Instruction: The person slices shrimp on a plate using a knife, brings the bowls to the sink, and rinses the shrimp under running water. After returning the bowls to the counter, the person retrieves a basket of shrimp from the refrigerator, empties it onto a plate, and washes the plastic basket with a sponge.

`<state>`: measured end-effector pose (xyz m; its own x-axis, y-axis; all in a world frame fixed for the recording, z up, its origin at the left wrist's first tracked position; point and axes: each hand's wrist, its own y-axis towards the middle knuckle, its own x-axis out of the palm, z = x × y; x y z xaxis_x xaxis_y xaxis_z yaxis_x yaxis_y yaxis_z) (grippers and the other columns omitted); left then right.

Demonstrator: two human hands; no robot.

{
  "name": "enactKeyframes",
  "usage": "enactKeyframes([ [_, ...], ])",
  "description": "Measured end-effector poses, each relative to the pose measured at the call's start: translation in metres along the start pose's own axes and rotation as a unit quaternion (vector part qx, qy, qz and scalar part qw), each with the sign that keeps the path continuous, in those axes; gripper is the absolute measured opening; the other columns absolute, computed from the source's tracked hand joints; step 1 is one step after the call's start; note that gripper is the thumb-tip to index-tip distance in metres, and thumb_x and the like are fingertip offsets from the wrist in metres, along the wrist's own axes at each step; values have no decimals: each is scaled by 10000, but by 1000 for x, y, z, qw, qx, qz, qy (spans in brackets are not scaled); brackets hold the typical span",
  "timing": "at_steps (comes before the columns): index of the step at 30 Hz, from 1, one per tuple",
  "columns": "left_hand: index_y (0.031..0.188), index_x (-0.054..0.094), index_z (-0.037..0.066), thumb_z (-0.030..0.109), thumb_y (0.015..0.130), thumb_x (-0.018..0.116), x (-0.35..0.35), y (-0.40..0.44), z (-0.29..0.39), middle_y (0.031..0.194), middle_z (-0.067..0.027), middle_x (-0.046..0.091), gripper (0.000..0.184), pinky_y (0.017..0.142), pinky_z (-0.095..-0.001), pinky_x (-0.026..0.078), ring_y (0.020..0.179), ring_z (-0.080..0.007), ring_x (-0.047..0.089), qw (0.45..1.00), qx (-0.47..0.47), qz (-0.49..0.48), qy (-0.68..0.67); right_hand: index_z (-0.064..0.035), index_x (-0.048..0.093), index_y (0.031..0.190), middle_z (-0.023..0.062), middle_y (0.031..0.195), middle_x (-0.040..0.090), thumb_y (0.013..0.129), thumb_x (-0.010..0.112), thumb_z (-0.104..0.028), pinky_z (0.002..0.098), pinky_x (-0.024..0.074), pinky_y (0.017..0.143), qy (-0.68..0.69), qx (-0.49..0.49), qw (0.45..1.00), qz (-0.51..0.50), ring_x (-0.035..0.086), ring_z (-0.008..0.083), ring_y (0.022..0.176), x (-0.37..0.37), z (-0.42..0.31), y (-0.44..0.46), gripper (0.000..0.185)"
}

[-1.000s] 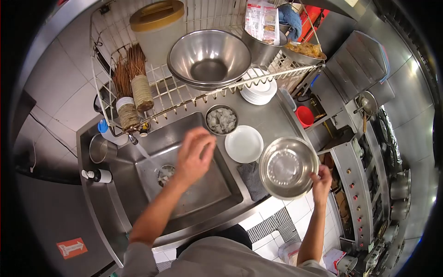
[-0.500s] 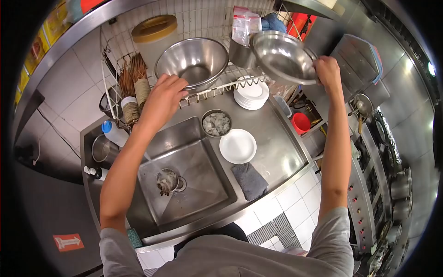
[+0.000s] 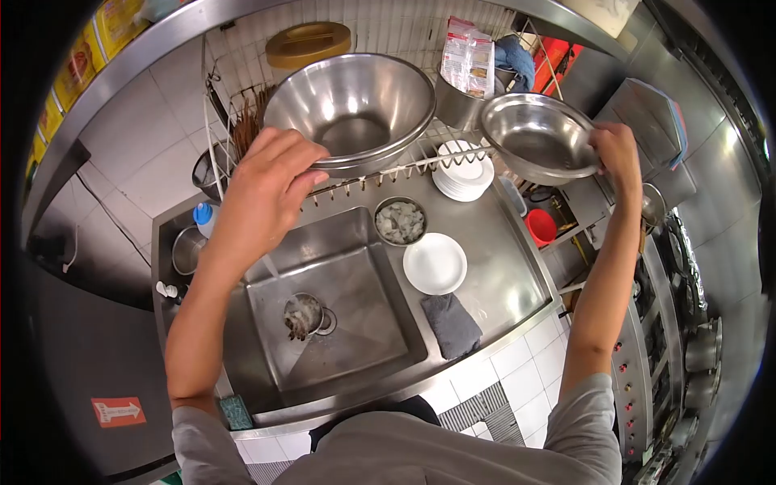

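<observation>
My left hand (image 3: 279,178) is closed on the near left rim of a large stainless steel mixing bowl (image 3: 352,109), thumb beneath and fingers over the edge. A second metal edge shows just below that rim. The bowl is tilted toward me above the wire rack (image 3: 388,174), with nothing inside. In my right hand (image 3: 616,158) is the right rim of a smaller, shallower steel bowl (image 3: 537,137), also with nothing in it. It hangs right of the rack, above the counter's back right. Below it stands a stack of white plates (image 3: 463,171).
Water runs in the sink (image 3: 364,323) near a small container of dark-tipped food (image 3: 303,315). On the counter (image 3: 501,259) are a bowl of pale chunks (image 3: 400,221), a white plate (image 3: 435,263) and a grey cloth (image 3: 451,326). A red cup (image 3: 540,228) stands right, beside the stove (image 3: 630,356).
The large bowl has come up nearer to me in my left hand and looks bigger. My right hand has carried the smaller bowl right and lower. The view has shifted slightly.
</observation>
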<state>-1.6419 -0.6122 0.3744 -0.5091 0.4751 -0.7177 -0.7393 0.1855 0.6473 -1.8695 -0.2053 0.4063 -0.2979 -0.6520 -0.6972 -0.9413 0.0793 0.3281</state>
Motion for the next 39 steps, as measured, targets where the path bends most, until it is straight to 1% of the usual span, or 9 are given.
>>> enactKeyframes([
  [7, 968, 599, -21, 58, 804, 699, -3, 23, 2, 858, -121, 563, 208, 659, -362, 431, 831, -286, 524, 998, 34, 52, 34, 21, 708, 793, 245, 718, 664, 734, 564, -232, 425, 529, 764, -7, -112, 993, 46, 695, 368, 788, 92, -41, 42, 297],
  [11, 987, 604, -21, 80, 824, 689, -7, 35, 0, 868, -113, 570, 210, 626, -361, 425, 833, -272, 526, 996, 44, 61, 46, 95, 668, 782, 237, 651, 652, 757, 547, -169, 388, 552, 616, 122, -65, 990, -18, 694, 324, 598, 124, -58, 24, 291],
  [13, 1003, 610, -13, 67, 826, 660, -10, 42, 4, 920, -125, 589, 200, 798, -405, 434, 883, -330, 524, 999, 15, 41, 32, 81, 693, 937, 115, 617, 615, 772, 578, -94, 303, 502, 434, 158, -94, 983, -28, 606, 189, 461, 126, -62, 6, 267],
  [20, 1088, 632, 11, 87, 825, 680, 40, 79, -12, 959, -126, 634, 278, 807, -385, 465, 918, -315, 565, 996, 67, 48, 41, 102, 670, 945, 152, 666, 626, 784, 551, -46, 315, 570, 500, 246, -53, 957, -142, 668, 235, 559, 178, -78, -19, 249],
  [24, 1124, 638, 43, 51, 819, 653, 88, 75, -21, 1098, -135, 642, 306, 909, -399, 457, 1009, -333, 581, 999, 16, -10, 32, 48, 676, 995, 273, 877, 668, 917, 502, -171, 441, 523, 745, 138, -122, 975, -127, 698, 341, 762, 181, -63, -36, 291],
  [27, 1154, 638, 64, 27, 814, 633, 99, 54, -25, 1135, -133, 632, 342, 920, -395, 459, 1034, -330, 578, 994, 10, 54, 93, 3, 629, 1178, 215, 1014, 691, 919, 574, -130, 392, 518, 819, 75, -245, 962, 95, 686, 298, 916, 152, -31, -74, 297],
  [32, 1159, 658, 80, 18, 831, 622, 53, -45, 4, 1061, -124, 656, 336, 850, -373, 493, 960, -291, 615, 991, -24, 130, -12, 52, 628, 1069, 85, 930, 676, 951, 527, 6, 234, 495, 729, 229, -189, 954, -41, 620, 109, 794, 139, 18, -173, 162],
  [36, 1049, 699, 45, 43, 870, 648, 43, -185, -2, 927, -98, 698, 186, 751, -288, 507, 809, -173, 662, 938, -266, -38, -218, -7, 658, 1083, 76, 835, 682, 905, 575, 29, 261, 513, 653, 148, -138, 927, -317, 623, 110, 729, 187, 47, -256, 200],
  [39, 1085, 679, 43, 33, 869, 649, 78, -321, -44, 945, -48, 699, 219, 752, -273, 505, 823, -130, 649, 843, -463, 14, -274, 3, 657, 1065, 101, 845, 702, 901, 619, -41, 293, 534, 675, 183, -86, 856, -475, 674, 147, 744, 253, 42, -309, 173],
])
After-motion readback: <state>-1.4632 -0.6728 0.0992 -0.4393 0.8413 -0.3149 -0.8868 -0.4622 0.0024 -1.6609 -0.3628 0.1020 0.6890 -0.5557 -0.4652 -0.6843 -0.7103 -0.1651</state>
